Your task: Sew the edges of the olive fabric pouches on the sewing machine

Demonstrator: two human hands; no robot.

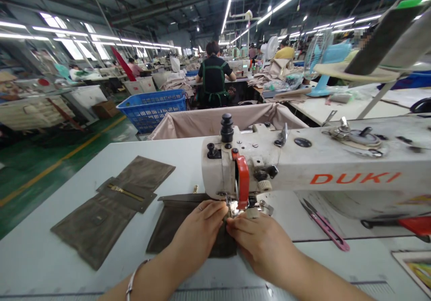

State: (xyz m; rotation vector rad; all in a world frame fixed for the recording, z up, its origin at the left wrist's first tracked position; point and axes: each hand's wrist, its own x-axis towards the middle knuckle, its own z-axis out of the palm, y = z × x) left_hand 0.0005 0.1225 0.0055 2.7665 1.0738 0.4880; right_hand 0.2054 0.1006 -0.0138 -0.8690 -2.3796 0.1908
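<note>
1. In the head view, the flat, dark brown fabric piece (164, 229) lies on the pale, smooth table (182, 153), partly below the head of the white metal sewing machine (286, 171). The step appears to be guiding it at the stitching place.
2. The left hand (193, 231) lies over the fabric, fingers pressed together; its best work is to hold the layer flat, without pulling.
3. The right hand (264, 238) has its fingers bunched by the stitching place. I cannot tell if either hand pinches the edge; the undersides are hidden. It should steer gently.
4. Both hands are near the red-orange curved guard (243, 182), so fingertips should stay beside the needle's path, never under it.
5. The pink-handled metal snips (326, 226), at right, should remain away from the moving fabric.
</note>
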